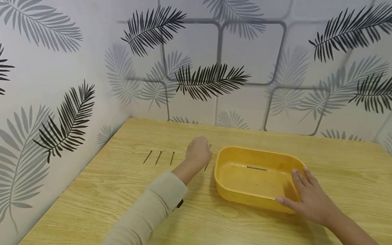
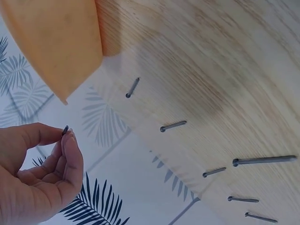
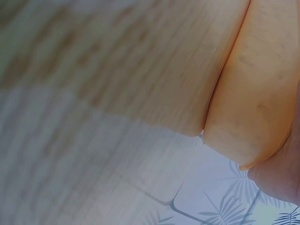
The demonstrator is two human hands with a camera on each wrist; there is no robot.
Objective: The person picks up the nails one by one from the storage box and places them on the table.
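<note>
My left hand [image 1: 198, 152] is above the table, left of a yellow plastic tub [image 1: 255, 203]. In the left wrist view its thumb and forefinger pinch a small dark nail [image 2: 65, 130], mostly hidden by the fingertips. Several nails lie apart on the table, among them a thick nail [image 2: 265, 160] and a shorter nail [image 2: 173, 125]. Inside the tub lies one nail [image 1: 256, 168]. My right hand [image 1: 313, 199] rests on the tub's right front corner, fingers spread over the right rim and thumb on the front rim.
The wooden table [image 1: 242, 235] meets a leaf-patterned wall [image 1: 197, 111] at the back and left. Beside the left sleeve a small black item [image 1: 180, 203] peeks out, mostly hidden; I cannot tell what it is.
</note>
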